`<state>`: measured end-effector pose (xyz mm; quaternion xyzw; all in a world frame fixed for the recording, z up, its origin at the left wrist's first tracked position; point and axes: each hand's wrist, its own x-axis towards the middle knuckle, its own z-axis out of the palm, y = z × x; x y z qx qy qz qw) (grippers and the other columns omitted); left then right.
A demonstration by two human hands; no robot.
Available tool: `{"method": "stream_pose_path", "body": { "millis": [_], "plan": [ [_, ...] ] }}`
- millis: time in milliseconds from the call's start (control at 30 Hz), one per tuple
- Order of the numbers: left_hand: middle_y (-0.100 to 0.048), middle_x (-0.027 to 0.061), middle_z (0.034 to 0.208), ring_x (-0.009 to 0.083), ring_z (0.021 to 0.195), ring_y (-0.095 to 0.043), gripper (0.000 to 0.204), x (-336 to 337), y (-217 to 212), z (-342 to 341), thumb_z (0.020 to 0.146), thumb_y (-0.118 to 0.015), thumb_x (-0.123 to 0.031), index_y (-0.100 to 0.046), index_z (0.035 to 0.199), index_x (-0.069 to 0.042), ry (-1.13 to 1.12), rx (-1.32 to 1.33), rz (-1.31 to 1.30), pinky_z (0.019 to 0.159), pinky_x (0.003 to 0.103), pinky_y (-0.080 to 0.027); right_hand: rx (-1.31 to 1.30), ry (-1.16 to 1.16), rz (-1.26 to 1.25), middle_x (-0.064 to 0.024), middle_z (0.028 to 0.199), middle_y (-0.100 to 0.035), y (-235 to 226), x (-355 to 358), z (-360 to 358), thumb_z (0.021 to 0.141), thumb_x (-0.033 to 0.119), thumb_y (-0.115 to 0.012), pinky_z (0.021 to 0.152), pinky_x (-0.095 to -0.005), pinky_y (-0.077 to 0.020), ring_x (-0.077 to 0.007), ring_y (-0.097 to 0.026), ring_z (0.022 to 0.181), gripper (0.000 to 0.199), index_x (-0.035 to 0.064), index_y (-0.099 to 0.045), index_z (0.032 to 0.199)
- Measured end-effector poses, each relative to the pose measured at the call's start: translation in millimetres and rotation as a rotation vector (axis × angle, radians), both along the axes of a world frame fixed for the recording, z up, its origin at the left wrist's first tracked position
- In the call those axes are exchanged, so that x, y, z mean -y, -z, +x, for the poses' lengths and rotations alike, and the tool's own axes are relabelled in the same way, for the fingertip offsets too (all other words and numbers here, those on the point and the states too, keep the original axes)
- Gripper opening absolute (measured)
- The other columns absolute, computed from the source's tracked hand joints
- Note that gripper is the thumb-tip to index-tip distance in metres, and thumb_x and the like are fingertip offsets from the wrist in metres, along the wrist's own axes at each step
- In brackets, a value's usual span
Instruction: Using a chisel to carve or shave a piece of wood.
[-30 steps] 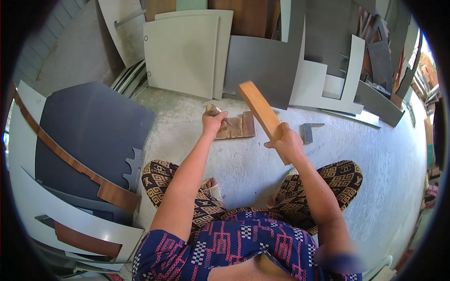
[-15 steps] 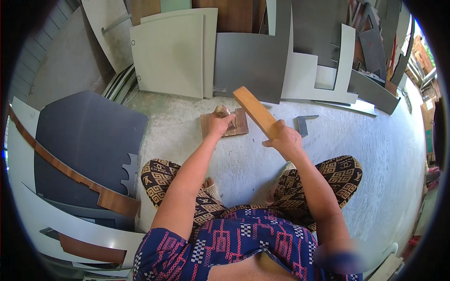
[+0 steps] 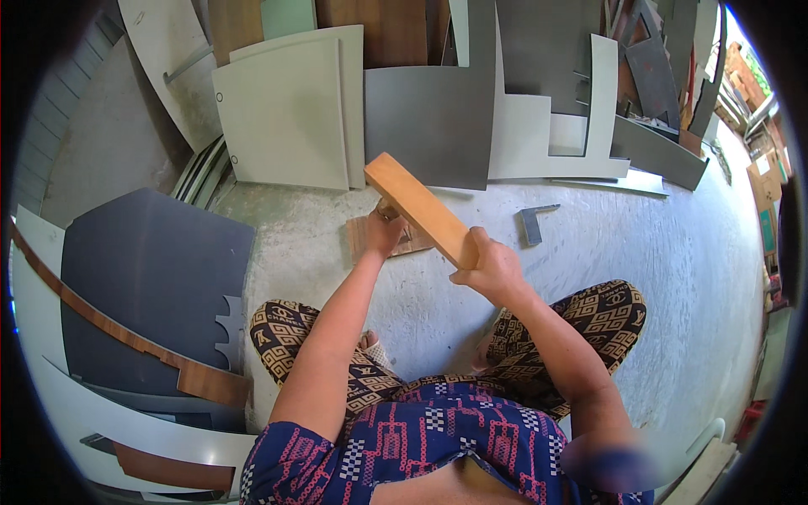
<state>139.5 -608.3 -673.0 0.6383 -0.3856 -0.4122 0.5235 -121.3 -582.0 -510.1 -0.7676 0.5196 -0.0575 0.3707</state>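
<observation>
Wooden block (image 3: 421, 209) raised higher; right hand (image 3: 492, 269) fingers clench its lower end.

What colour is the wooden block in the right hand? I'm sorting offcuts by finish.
Light orange-tan, plain wood block, gripped by the right hand; head view.

A pale concrete floor (image 3: 640, 252) carries a small brown wooden board (image 3: 412, 240), a grey metal square (image 3: 532, 224) well to its right, and a dark grey panel (image 3: 143, 278) at left.
</observation>
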Motion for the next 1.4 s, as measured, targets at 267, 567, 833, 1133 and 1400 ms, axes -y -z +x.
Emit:
{"method": "stream_pose_path", "body": {
  "millis": [267,567,833,1133,1400],
  "plan": [
    [-0.070,0.0080,0.084,0.0156,0.078,-0.065,0.025,8,-5,-9,0.078,-0.075,-0.018,-0.066,0.092,0.000,-0.047,0.085,0.088,0.073,0.033,-0.052,0.373,0.116,-0.259,-0.0221,0.097,-0.066,-15,-13,1,0.061,0.033,-0.079,0.076,-0.0455,-0.0514,-0.0405,-0.065,0.086,0.070,0.0061,-0.048,0.118],
    [-0.067,0.0036,0.079,0.0143,0.071,-0.063,0.020,0,-20,-5,0.078,-0.073,-0.013,-0.067,0.092,-0.001,0.007,0.052,-0.009,0.069,0.032,-0.052,0.236,0.173,-0.010,-0.0204,0.089,-0.067,0,-5,0,0.058,0.030,-0.081,0.074,-0.0414,-0.0503,-0.0371,-0.066,0.085,0.068,0.0043,-0.051,0.113],
    [-0.063,0.0035,0.081,0.0115,0.065,-0.062,0.023,-5,-34,5,0.080,-0.076,-0.012,-0.061,0.096,-0.006,-0.150,-0.153,0.091,0.050,0.026,-0.053,0.278,0.358,0.109,-0.0148,0.086,-0.064,12,9,-3,0.055,0.030,-0.085,0.073,-0.0383,-0.0495,-0.0290,-0.063,0.080,0.060,0.0011,-0.055,0.098],
    [-0.062,0.0002,0.077,0.0087,0.062,-0.058,0.022,-14,-11,-12,0.080,-0.076,-0.014,-0.062,0.095,-0.005,-0.028,-0.043,-0.033,0.052,0.025,-0.049,0.325,0.253,-0.076,-0.0187,0.089,-0.065,-11,-6,4,0.056,0.029,-0.082,0.075,-0.0401,-0.0502,-0.0352,-0.065,0.085,0.073,0.0003,-0.052,0.117],
    [-0.069,0.0073,0.085,0.0179,0.078,-0.065,0.022,-10,-8,-27,0.081,-0.074,-0.017,-0.066,0.091,0.000,-0.001,0.075,-0.081,0.071,0.034,-0.051,0.191,0.034,-0.226,-0.0203,0.094,-0.065,2,-9,-7,0.057,0.028,-0.078,0.076,-0.0424,-0.0511,-0.0400,-0.064,0.086,0.073,0.0046,-0.049,0.119]
  ]
}}
